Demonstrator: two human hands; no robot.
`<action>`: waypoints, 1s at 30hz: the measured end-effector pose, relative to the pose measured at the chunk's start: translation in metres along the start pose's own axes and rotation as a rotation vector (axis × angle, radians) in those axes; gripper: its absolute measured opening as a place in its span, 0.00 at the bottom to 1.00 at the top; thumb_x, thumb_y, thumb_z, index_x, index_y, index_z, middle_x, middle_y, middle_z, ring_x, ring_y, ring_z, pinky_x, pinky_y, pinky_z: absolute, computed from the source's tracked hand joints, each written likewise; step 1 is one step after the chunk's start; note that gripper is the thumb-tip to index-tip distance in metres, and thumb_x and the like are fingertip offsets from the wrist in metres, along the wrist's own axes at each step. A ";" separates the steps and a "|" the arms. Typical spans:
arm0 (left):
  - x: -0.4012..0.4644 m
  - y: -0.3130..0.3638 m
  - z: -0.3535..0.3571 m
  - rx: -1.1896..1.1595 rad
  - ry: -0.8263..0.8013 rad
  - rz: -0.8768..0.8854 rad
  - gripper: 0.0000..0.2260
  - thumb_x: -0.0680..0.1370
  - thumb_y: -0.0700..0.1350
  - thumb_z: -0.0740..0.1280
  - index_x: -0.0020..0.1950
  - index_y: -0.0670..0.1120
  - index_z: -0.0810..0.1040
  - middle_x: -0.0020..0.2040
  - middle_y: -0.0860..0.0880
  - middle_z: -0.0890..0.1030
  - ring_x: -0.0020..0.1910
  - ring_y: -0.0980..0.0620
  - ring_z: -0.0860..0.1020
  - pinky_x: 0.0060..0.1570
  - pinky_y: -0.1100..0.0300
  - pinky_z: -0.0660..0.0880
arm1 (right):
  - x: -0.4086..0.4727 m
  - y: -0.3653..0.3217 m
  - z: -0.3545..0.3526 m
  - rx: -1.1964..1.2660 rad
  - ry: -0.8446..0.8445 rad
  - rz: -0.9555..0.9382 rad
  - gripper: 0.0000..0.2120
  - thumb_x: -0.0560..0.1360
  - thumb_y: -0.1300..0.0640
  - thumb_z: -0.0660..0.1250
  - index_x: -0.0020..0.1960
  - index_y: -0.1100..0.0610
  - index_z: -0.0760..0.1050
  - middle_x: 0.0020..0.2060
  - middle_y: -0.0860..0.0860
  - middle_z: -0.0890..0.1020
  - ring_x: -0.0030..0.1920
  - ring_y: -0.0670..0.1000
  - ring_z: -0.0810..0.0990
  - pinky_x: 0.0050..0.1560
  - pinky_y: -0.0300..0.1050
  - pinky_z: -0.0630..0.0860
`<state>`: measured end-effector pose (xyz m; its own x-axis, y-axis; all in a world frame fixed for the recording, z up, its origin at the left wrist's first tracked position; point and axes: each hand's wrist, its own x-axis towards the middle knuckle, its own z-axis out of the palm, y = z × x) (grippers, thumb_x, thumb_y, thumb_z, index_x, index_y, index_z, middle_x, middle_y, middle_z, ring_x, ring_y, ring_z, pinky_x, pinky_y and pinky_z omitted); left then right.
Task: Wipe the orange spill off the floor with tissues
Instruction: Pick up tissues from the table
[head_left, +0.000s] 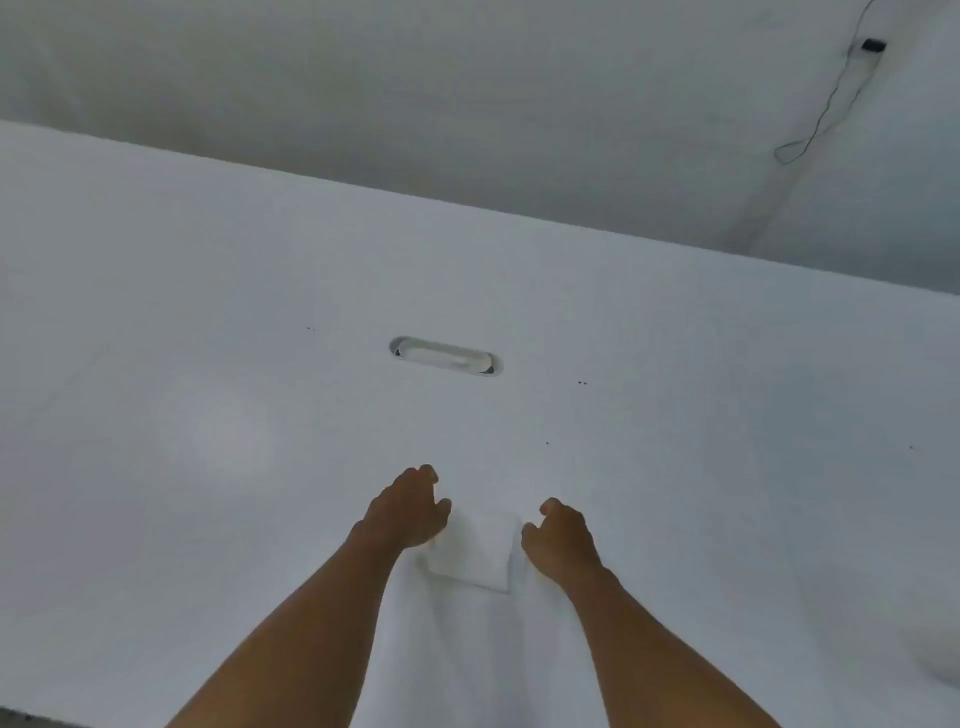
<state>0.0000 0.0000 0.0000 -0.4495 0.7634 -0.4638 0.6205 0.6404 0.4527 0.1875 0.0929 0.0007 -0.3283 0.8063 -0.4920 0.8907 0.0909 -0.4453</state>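
A folded white tissue (471, 551) lies flat on a white table top (208, 364). My left hand (408, 512) rests at the tissue's left edge, fingers loosely curled and the thumb touching its upper left corner. My right hand (561, 540) sits at its right edge, fingers curled, thumb close to the paper. Neither hand has the tissue lifted. Both forearms reach in from the bottom of the view. No orange spill and no floor are in sight.
An oval cable slot (444, 356) is cut into the table beyond my hands. The table's far edge runs diagonally from upper left to right, with a pale wall behind it. A thin dark cable (821, 114) hangs on the wall at the top right.
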 end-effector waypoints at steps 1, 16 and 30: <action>0.002 -0.004 0.009 -0.032 -0.016 -0.046 0.23 0.81 0.53 0.62 0.73 0.46 0.66 0.69 0.45 0.73 0.68 0.45 0.73 0.66 0.49 0.70 | 0.000 0.004 0.008 0.020 -0.011 0.060 0.20 0.76 0.54 0.61 0.65 0.60 0.69 0.63 0.57 0.75 0.62 0.57 0.75 0.59 0.45 0.71; 0.014 0.008 0.054 -0.360 0.236 -0.062 0.13 0.81 0.46 0.62 0.64 0.44 0.76 0.60 0.47 0.76 0.58 0.46 0.77 0.58 0.52 0.74 | 0.023 0.000 0.040 0.434 0.157 0.128 0.20 0.76 0.62 0.60 0.67 0.58 0.72 0.62 0.53 0.74 0.62 0.54 0.76 0.61 0.43 0.73; 0.025 -0.010 0.047 0.004 0.025 0.142 0.14 0.79 0.45 0.66 0.65 0.49 0.75 0.63 0.49 0.69 0.59 0.50 0.73 0.59 0.58 0.76 | 0.012 0.009 0.057 -0.091 -0.012 -0.317 0.30 0.69 0.37 0.69 0.68 0.45 0.69 0.60 0.42 0.67 0.61 0.46 0.68 0.54 0.39 0.76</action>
<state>0.0121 0.0090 -0.0519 -0.3731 0.8480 -0.3765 0.6817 0.5258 0.5088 0.1732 0.0699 -0.0520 -0.5968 0.7229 -0.3483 0.7678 0.3883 -0.5096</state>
